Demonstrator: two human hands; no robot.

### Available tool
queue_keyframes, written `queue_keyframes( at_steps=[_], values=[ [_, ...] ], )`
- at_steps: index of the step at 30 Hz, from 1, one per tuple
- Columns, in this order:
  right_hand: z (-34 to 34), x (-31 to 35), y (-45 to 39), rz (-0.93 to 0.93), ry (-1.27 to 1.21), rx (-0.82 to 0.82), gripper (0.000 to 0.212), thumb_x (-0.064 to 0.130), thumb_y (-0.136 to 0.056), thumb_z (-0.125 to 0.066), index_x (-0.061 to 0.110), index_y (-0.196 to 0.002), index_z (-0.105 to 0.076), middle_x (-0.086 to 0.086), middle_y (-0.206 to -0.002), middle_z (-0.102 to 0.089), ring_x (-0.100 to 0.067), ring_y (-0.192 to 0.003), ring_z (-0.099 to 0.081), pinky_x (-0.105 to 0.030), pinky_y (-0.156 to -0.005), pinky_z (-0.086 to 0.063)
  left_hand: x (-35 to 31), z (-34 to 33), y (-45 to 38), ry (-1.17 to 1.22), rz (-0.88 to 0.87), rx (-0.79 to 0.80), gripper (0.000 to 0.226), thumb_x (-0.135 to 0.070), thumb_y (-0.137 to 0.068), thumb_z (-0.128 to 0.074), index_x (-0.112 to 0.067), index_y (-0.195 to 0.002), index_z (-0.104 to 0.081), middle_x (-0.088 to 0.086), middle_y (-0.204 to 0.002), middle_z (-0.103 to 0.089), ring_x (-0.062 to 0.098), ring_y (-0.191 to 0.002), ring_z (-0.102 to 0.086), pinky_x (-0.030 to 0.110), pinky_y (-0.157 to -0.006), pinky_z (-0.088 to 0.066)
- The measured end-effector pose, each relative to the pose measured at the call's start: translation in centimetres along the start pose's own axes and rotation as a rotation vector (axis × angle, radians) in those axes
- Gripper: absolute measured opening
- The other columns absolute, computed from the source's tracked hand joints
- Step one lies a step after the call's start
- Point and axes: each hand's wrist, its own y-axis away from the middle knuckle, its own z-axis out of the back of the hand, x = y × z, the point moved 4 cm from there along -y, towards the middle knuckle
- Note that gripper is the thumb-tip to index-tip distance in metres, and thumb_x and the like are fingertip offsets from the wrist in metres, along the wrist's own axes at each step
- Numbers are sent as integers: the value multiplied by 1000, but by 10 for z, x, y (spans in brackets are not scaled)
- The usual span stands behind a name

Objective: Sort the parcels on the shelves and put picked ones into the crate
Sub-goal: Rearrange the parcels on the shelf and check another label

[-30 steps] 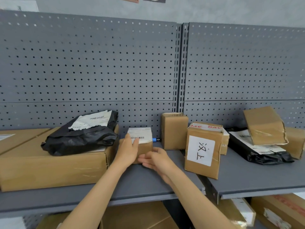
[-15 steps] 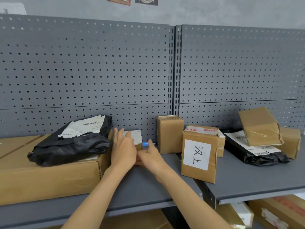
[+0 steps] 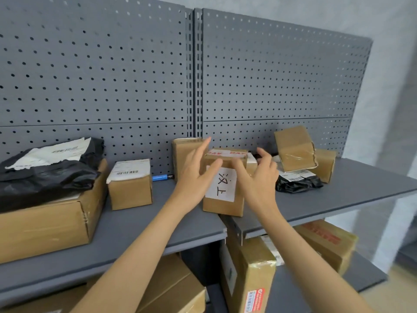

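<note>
Brown box (image 3: 222, 199) with white label; grey perforated backboard (image 3: 101, 75)

Grey shelf (image 3: 338, 199) with cardboard parcels (image 3: 129, 190), blue pen (image 3: 161, 177).

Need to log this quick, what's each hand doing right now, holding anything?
Left hand: open, holding nothing, at the left side of the labelled box.
Right hand: open, holding nothing, at the box's right side.
</note>
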Motion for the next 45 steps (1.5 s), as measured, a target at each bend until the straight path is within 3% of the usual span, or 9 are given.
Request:
queue_keyframes(
  at_steps=[4,8,13,17,23,26,32,37,45],
  values=[
    [-10,-38,12,-312,-146,308,79,59,-82,-54,23,-146,-24,-8,-145,-35,-25,-131,-35,-43,-107,-32,-11,-11,-6,-97,-3,56,40,-36,-97,-40,-38,-137,-39,-9,-155,-15,13,-142,-10,45,-115,-14],
    [-21,-42,22,-336,-170,488,79,69,-79,-46,33,-147,-25,2,-148,-37,-18,-129,-38,-36,-103,-32,-8,-12,-7,-99,34,88,36,-27,-96,-45,-28,-132,-49,-9,-144,-34,6,-134,-26,26,-109,-19],
    [-30,-31,20,-411,-424,407,60,63,-85,-45,35,-138,-44,1,-138,-51,-18,-125,-48,-40,-109,-36,1,15,-1,83,147,-39,28,-24,-92,-53,-27,-120,-58,-7,-124,-48,10,-118,-48,35,-103,-40],
    [-38,-20,25,-416,-573,253,44,46,-91,-49,29,-132,-50,11,-120,-56,-6,-101,-54,-26,-87,-44,14,41,13,202,247,-200,12,-35,-89,-56,-25,-94,-59,2,-112,-59,18,-107,-57,48,-96,-46],
    [-45,-2,24,-312,-645,85,55,15,-90,-59,23,-141,-39,15,-99,-50,5,-86,-50,-11,-65,-39,15,82,27,224,225,-356,22,-43,-87,-56,-21,-86,-57,-6,-91,-67,7,-91,-61,22,-77,-46],
    [-43,21,24,-126,-639,76,57,-6,-87,-54,17,-137,-44,6,-111,-54,-9,-112,-54,-20,-91,-48,11,93,31,239,157,-361,11,-29,-89,-57,-27,-100,-58,-13,-101,-63,-6,-91,-59,8,-71,-45],
    [-41,49,31,180,-565,14,50,-16,-81,-51,14,-121,-59,-3,-115,-54,6,-102,-54,-19,-100,-44,13,95,40,331,106,-284,51,5,-85,-48,-21,-129,-46,-6,-123,-58,3,-111,-56,21,-88,-47],
    [-44,41,32,143,-598,33,44,-20,-77,-49,14,-105,-52,2,-105,-58,1,-100,-56,-9,-83,-46,15,93,46,238,63,-262,68,14,-73,-60,-24,-124,-37,-19,-119,-45,-25,-88,-51,-2,-66,-40],
    [-41,28,35,124,-621,133,51,-24,-70,-43,9,-108,-50,-3,-116,-57,-5,-114,-52,-35,-92,-50,17,87,50,246,101,-209,94,-4,-69,-77,-47,-135,-26,-8,-139,-37,9,-117,-51,17,-80,-48]
  ],
)
